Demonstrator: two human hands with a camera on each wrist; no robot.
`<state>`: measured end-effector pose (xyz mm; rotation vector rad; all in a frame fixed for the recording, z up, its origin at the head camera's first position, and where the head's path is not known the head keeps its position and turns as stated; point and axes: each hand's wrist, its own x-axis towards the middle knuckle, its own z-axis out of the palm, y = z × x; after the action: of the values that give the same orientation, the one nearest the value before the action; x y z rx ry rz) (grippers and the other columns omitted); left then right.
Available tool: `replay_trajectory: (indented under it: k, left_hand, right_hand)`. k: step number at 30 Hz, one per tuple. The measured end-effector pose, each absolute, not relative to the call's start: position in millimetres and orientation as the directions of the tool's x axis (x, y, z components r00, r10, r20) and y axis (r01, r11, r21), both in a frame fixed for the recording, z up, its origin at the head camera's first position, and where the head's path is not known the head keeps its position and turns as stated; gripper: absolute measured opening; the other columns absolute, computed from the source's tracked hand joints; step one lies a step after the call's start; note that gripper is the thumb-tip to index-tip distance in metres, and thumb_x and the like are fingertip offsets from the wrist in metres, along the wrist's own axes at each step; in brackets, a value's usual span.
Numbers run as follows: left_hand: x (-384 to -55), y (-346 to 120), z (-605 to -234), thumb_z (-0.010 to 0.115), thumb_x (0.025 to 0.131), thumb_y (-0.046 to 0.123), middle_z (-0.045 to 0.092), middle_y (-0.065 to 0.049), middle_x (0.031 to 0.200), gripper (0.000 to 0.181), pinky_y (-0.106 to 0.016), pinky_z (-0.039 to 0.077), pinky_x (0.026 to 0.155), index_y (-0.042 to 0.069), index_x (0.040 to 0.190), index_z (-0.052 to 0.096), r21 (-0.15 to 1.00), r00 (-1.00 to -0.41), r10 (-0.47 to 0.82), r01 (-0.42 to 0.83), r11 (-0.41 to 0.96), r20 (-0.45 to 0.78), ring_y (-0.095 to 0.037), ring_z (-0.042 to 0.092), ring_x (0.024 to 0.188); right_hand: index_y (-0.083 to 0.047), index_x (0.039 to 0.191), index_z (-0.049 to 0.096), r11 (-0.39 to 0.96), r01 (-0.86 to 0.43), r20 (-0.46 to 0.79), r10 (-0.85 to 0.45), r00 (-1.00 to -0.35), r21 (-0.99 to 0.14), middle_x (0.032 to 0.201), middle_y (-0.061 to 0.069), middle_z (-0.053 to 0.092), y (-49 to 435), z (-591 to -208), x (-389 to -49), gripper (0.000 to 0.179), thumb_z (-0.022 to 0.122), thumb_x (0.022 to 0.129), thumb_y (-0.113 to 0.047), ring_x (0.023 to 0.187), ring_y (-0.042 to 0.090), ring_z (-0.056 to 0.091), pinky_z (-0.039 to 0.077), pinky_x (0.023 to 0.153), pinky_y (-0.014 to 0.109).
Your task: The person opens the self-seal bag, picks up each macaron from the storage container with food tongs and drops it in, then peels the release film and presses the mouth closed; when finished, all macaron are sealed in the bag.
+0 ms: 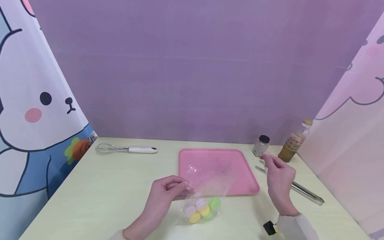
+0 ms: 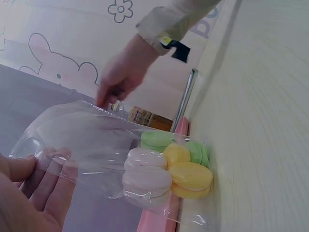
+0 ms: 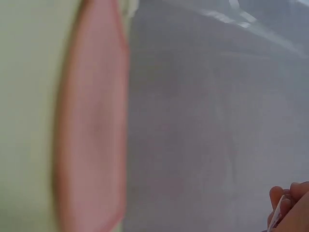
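Observation:
My left hand [image 1: 165, 195] pinches the open-looking upper end of a clear plastic bag [image 2: 91, 140] between thumb and fingers. Several macarons [image 1: 199, 210] in pale lilac, yellow and green are gathered at the bag's bottom, in front of the pink tray. Off to the right, my right hand [image 1: 280, 181] is raised with thumb and fingertips together. Between those fingertips shows a thin whitish strip [image 3: 276, 215], best seen in the right wrist view; the hand is apart from the bag in the head view.
Behind the bag lies a pink tray [image 1: 246, 181]. A whisk [image 1: 141, 150] rests at the back left. Metal tongs [image 1: 307, 193] lie beneath the right hand, near a black-capped jar [image 1: 260, 148] and an oil-coloured bottle [image 1: 292, 146]. Printed curtains flank the table.

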<state>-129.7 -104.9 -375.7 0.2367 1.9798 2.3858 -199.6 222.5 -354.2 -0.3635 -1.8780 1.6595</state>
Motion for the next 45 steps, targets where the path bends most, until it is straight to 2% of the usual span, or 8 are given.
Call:
replay_trajectory:
  k: [5, 12, 19, 25, 30, 35, 38, 45]
  left_hand:
    - [-129.9, -105.4, -375.5, 0.075, 0.092, 0.010, 0.075, -0.020, 0.092, 0.021, -0.039, 0.059, 0.081, -0.008, 0.102, 0.069, 0.980, -0.989, 0.117, 0.067, -0.188, 0.090, -0.030, 0.074, 0.085]
    - [-130.3, -105.7, -375.9, 0.075, 0.092, 0.011, 0.075, -0.019, 0.092, 0.022, -0.039, 0.059, 0.081, -0.008, 0.102, 0.069, 0.981, -0.989, 0.120, 0.063, -0.185, 0.086, -0.030, 0.074, 0.085]
    - [-129.7, -106.1, -375.5, 0.074, 0.092, 0.011, 0.075, -0.019, 0.093, 0.021, -0.039, 0.059, 0.080, -0.007, 0.102, 0.070, 0.981, -0.989, 0.118, 0.065, -0.183, 0.087, -0.030, 0.074, 0.085]
    - [-129.8, -106.1, -376.0, 0.074, 0.092, 0.010, 0.075, -0.019, 0.093, 0.020, -0.039, 0.059, 0.081, -0.007, 0.102, 0.070, 0.980, -0.990, 0.114, 0.065, -0.186, 0.088, -0.029, 0.074, 0.085]
    - [-129.6, -106.1, -376.5, 0.074, 0.093, 0.011, 0.075, -0.019, 0.093, 0.020, -0.038, 0.059, 0.080, -0.006, 0.103, 0.070, 0.980, -0.989, 0.113, 0.075, -0.182, 0.096, -0.029, 0.074, 0.086]
    - [-129.9, -106.0, -375.8, 0.074, 0.092, 0.011, 0.075, -0.018, 0.093, 0.020, -0.039, 0.059, 0.080, -0.006, 0.103, 0.071, 0.982, -0.989, 0.111, 0.080, -0.173, 0.100, -0.029, 0.074, 0.086]
    - [-129.9, -105.8, -375.6, 0.074, 0.092, 0.011, 0.075, -0.018, 0.093, 0.021, -0.038, 0.059, 0.081, -0.007, 0.103, 0.070, 0.982, -0.989, 0.112, 0.080, -0.169, 0.100, -0.029, 0.074, 0.086]
    - [-129.8, -105.7, -375.1, 0.075, 0.092, 0.011, 0.075, -0.019, 0.093, 0.023, -0.038, 0.059, 0.081, -0.009, 0.103, 0.069, 0.982, -0.988, 0.117, 0.080, -0.172, 0.102, -0.029, 0.074, 0.085]
  right_hand:
    - [-0.008, 0.106, 0.080, 0.448, 0.020, 0.229, 0.494, -0.839, -0.894, 0.076, -0.004, 0.071, 248.0, -385.5, -200.7, 0.038, 0.071, 0.095, -0.043, 0.070, 0.007, 0.056, 0.038, 0.051, 0.025]
    - [-0.002, 0.108, 0.078, 0.643, 0.068, 0.216, 0.353, -0.910, -0.763, 0.082, 0.008, 0.075, 273.5, -409.1, -198.7, 0.026, 0.069, 0.098, -0.025, 0.057, 0.009, 0.057, 0.034, 0.038, 0.027]
    - [0.007, 0.110, 0.073, 0.670, 0.099, 0.085, 0.237, -0.968, -0.736, 0.080, 0.011, 0.075, 287.6, -418.4, -197.6, 0.028, 0.069, 0.097, -0.017, 0.064, 0.019, 0.068, 0.051, 0.052, 0.026]
    - [0.007, 0.106, 0.074, 0.718, 0.099, 0.063, 0.195, -0.979, -0.688, 0.079, 0.012, 0.074, 293.5, -423.5, -202.3, 0.024, 0.068, 0.096, -0.014, 0.064, 0.019, 0.066, 0.050, 0.052, 0.026]
    - [0.008, 0.116, 0.069, 0.771, 0.086, 0.031, 0.136, -0.990, -0.631, 0.097, 0.022, 0.073, 299.7, -422.9, -206.5, 0.032, 0.060, 0.100, -0.018, 0.080, 0.030, 0.067, 0.055, 0.067, 0.041]
    - [0.013, 0.130, 0.057, 0.787, 0.087, -0.008, 0.104, -0.995, -0.611, 0.116, 0.034, 0.064, 303.3, -421.0, -209.3, 0.041, 0.046, 0.104, -0.016, 0.062, 0.022, 0.051, 0.047, 0.055, 0.035]
    - [0.016, 0.128, 0.057, 0.805, 0.077, -0.009, 0.088, -0.996, -0.588, 0.126, 0.036, 0.059, 304.8, -422.4, -209.7, 0.038, 0.046, 0.102, -0.009, 0.064, 0.021, 0.050, 0.044, 0.055, 0.033]
    - [0.013, 0.115, 0.067, 0.843, 0.010, 0.076, 0.060, -0.995, -0.537, 0.105, 0.029, 0.070, 305.6, -428.5, -210.6, 0.027, 0.055, 0.091, 0.005, 0.062, 0.019, 0.050, 0.042, 0.052, 0.028]
